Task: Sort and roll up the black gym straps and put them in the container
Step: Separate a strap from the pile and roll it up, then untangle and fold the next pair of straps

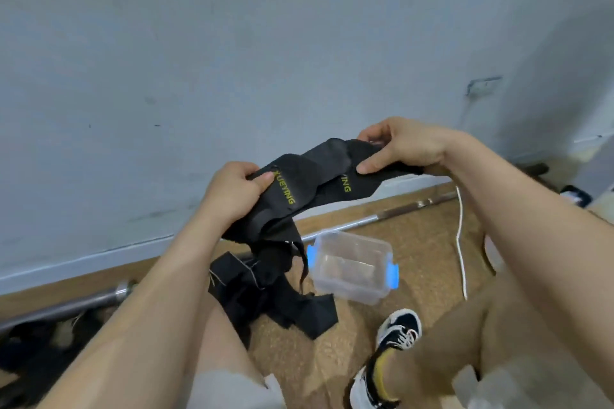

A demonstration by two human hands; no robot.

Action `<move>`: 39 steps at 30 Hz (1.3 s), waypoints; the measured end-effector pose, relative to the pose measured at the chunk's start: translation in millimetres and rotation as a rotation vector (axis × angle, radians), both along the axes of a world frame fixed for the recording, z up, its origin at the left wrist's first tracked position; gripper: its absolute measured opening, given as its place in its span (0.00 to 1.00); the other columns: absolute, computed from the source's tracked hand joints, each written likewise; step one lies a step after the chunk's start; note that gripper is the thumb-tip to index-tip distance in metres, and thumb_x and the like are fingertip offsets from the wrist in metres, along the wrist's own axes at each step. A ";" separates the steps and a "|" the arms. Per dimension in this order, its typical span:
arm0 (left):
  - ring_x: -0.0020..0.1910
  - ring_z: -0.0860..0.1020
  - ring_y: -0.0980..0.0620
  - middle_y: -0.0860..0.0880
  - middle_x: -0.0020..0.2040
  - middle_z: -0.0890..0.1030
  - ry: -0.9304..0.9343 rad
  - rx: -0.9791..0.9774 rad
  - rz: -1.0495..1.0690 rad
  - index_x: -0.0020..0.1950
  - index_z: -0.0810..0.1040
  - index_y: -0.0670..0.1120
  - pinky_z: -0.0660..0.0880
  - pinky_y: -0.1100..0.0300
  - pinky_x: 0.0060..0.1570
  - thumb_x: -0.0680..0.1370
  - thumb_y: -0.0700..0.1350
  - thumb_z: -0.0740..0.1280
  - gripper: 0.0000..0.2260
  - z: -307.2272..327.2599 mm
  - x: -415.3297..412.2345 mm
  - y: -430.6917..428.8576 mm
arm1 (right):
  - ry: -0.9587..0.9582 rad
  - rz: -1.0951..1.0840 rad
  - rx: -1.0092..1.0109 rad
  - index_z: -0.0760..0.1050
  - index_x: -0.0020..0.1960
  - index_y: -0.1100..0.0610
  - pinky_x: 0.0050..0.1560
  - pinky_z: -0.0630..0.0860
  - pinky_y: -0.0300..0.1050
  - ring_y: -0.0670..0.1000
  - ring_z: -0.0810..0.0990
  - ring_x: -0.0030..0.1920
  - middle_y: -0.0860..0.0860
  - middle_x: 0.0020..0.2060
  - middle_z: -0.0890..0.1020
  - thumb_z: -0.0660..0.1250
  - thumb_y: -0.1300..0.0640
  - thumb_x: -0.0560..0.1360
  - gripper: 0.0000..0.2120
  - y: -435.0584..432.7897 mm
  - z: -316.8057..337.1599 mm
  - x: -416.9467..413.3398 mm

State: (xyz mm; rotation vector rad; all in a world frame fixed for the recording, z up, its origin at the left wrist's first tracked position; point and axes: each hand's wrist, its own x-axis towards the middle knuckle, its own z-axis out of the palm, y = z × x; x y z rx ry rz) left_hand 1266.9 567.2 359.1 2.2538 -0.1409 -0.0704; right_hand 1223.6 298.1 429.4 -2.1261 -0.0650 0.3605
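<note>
A person holds a bundle of black straps [319,173] with yellow-green lettering at chest height, stretched between both hands in front of a grey-blue wall [232,43]. The left hand [237,189] grips the lower end of the bundle, its thumb pressed on the fabric just beside the printed letters. The right hand [405,146] grips the upper end, thumb on top and fingers curled behind. The bundle looks like two straps laid over each other, though the folds make the count hard to tell. Loose ends hang down from under the left hand toward the floor [425,242].

Directly below, a pile of straps [265,295] lies in a tangle on the brown, cork-like floor, between the person's bare knees. Just to the right of the pile stands a clear plastic container [352,285] with blue latches on two sides and no lid on it.

A steel barbell [382,216] runs along the foot of the wall behind the container. A white cord [460,242] trails across the floor on the right. A black and white shoe [398,332] with white laces is planted in front of the container.
</note>
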 end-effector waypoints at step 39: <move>0.48 0.83 0.51 0.44 0.51 0.84 0.179 -1.095 -0.044 0.62 0.79 0.39 0.79 0.62 0.46 0.81 0.37 0.59 0.14 -17.1 7.2 -11.4 | 0.218 -0.657 0.492 0.75 0.62 0.60 0.56 0.78 0.53 0.62 0.79 0.59 0.59 0.55 0.81 0.53 0.55 0.85 0.15 78.0 -153.6 105.8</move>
